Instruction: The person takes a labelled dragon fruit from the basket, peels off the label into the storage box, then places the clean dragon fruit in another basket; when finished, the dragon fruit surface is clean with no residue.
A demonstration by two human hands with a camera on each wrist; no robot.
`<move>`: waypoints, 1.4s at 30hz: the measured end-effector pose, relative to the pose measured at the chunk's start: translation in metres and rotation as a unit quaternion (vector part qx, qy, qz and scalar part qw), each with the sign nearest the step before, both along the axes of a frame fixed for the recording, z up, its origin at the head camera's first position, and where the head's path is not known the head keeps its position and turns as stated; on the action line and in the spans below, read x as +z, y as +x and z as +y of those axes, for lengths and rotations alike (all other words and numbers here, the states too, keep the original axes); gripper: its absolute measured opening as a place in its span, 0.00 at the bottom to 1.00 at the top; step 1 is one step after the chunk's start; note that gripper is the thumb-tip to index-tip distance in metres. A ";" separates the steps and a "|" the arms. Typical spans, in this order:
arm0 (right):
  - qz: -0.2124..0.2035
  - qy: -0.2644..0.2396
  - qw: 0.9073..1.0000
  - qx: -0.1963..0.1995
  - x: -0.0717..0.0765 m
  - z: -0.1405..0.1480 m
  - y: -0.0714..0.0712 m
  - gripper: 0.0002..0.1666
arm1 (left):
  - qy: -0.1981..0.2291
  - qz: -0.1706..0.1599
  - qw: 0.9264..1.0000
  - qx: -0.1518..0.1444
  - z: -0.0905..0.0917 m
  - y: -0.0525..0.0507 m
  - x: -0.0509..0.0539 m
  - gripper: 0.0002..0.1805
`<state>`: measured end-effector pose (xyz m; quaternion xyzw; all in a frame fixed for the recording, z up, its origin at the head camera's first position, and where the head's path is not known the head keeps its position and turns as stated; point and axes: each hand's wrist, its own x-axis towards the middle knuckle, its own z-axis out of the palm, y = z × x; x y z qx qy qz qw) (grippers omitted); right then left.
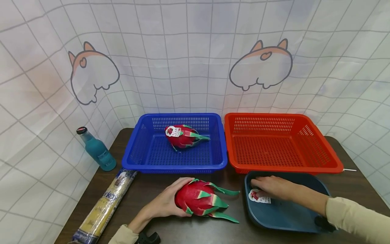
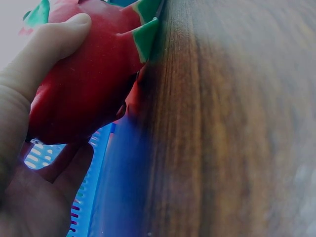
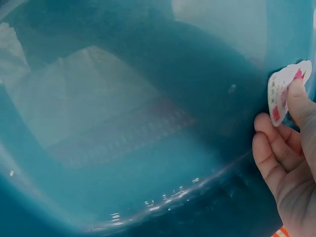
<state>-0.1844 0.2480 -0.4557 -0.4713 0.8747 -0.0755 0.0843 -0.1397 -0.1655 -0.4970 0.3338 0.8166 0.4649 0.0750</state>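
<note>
My left hand [image 1: 166, 200] grips a red dragon fruit [image 1: 201, 198] with green-tipped scales, just above or on the dark table. In the left wrist view, its thumb presses the side of the fruit [image 2: 94, 74] and its fingers curl beneath. My right hand [image 1: 272, 186] is inside a dark teal basin [image 1: 292, 217]. It pinches a white paper label [image 1: 259, 196] printed with a red fruit; in the right wrist view, the thumb lies over this label [image 3: 284, 94] near the basin wall.
Behind are a blue basket [image 1: 182, 167] holding another labelled dragon fruit [image 1: 184, 137] and a red basket [image 1: 265, 152]. On the left lie a long packet of noodles [image 1: 105, 206] and a standing teal bottle [image 1: 99, 150]. A thin white stick [image 1: 349, 169] pokes out beside the red basket.
</note>
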 end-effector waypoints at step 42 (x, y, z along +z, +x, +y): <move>0.111 -0.231 0.894 -0.368 0.014 0.187 -0.009 0.47 | -0.098 0.036 0.994 0.028 0.002 0.009 0.017 0.62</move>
